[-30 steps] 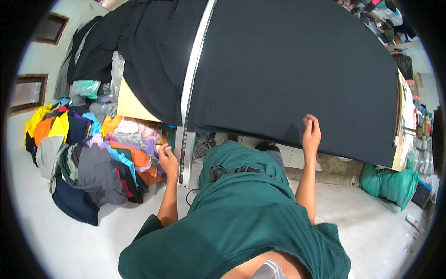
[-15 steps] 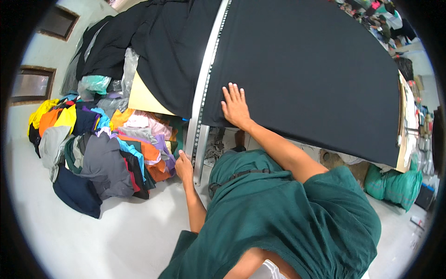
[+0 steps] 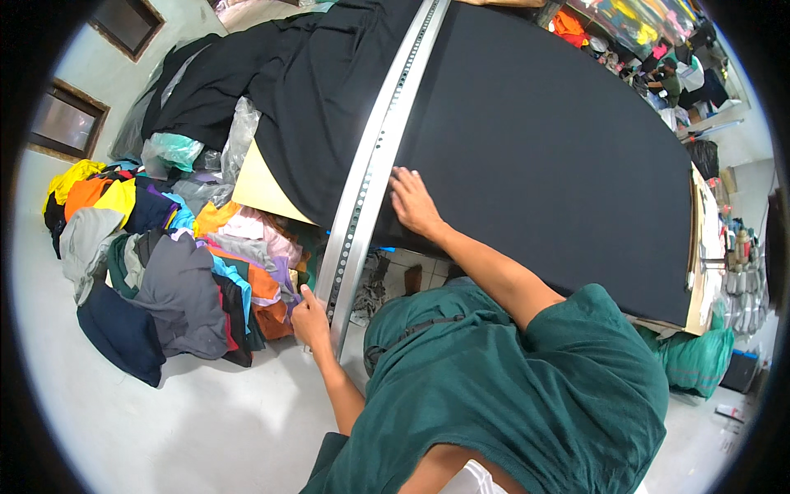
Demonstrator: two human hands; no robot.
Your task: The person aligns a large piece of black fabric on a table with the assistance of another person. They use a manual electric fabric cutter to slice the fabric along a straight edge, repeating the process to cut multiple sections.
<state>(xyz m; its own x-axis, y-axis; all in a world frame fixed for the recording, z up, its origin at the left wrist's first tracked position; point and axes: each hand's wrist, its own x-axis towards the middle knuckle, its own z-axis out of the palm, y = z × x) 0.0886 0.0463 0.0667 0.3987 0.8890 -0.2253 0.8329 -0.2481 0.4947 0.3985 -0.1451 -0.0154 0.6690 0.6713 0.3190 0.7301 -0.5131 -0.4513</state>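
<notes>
A long silver metal rail point(image 3: 380, 136) with a row of holes lies across black fabric point(image 3: 543, 156) spread on the table, its near end jutting past the table edge. My left hand point(image 3: 311, 319) is closed on the left edge of that near end, thumb up; its other fingers are partly hidden. Flat on the fabric, just right of the rail, rests my right hand point(image 3: 414, 204). Its fingers are stretched out, with the tips close to the rail's edge, and it holds nothing. Left of the rail the fabric is loose and wrinkled, and a yellow board corner point(image 3: 267, 185) shows beneath it.
A big heap of coloured garments point(image 3: 185, 284) lies on the floor at the left. Plastic bags point(image 3: 173, 152) sit behind it. At the right are a green sack point(image 3: 699, 362) and a dark box point(image 3: 739, 370). A person point(image 3: 668, 81) is far off at upper right.
The rail has tilted, and its broad holed face shows more now. My right hand's fingertips have come closer to the rail. My left hand keeps its hold while the view has shifted slightly.
</notes>
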